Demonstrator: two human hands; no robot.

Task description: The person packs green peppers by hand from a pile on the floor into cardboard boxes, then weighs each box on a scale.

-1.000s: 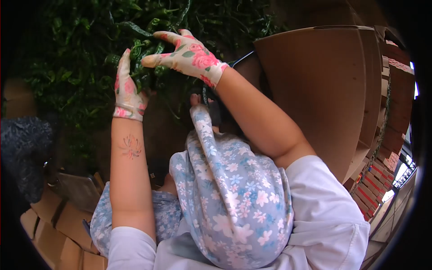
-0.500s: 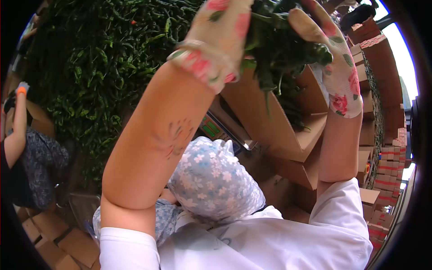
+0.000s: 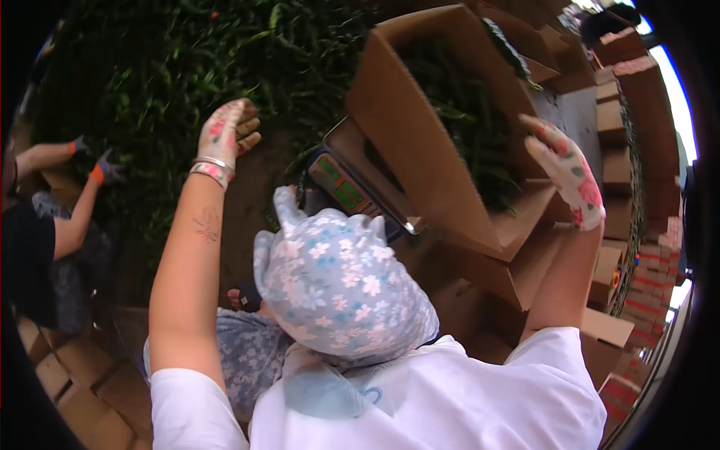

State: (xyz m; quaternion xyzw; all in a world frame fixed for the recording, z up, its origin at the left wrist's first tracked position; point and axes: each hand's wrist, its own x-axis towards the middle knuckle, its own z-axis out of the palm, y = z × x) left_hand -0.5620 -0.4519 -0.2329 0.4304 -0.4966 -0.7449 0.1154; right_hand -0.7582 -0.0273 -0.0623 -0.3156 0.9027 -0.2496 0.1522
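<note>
My left hand (image 3: 229,133), in a cream glove with pink flowers, hovers beside the heap of green chili peppers (image 3: 142,97); its fingers are loosely bent with gaps between them and nothing shows in them. My right hand (image 3: 566,169), in a matching glove, is at the right side of an open cardboard box (image 3: 420,142), fingers stretched toward its rim. Green peppers (image 3: 476,112) lie inside the box. The box stands tilted over a digital scale (image 3: 341,184) with a lit green display. A floral cap (image 3: 349,281) fills the lower middle.
At the left, another person (image 3: 34,240) with grey and orange gloves reaches into the pepper heap. More cardboard boxes (image 3: 517,34) stand beyond the box, and stacked cartons (image 3: 652,292) line the right side. Flattened cardboard (image 3: 90,382) lies at lower left.
The bunch of peppers held between my hands has been let go, with peppers now in the box. My left hand has swung left to the heap; my right hand has come lower.
</note>
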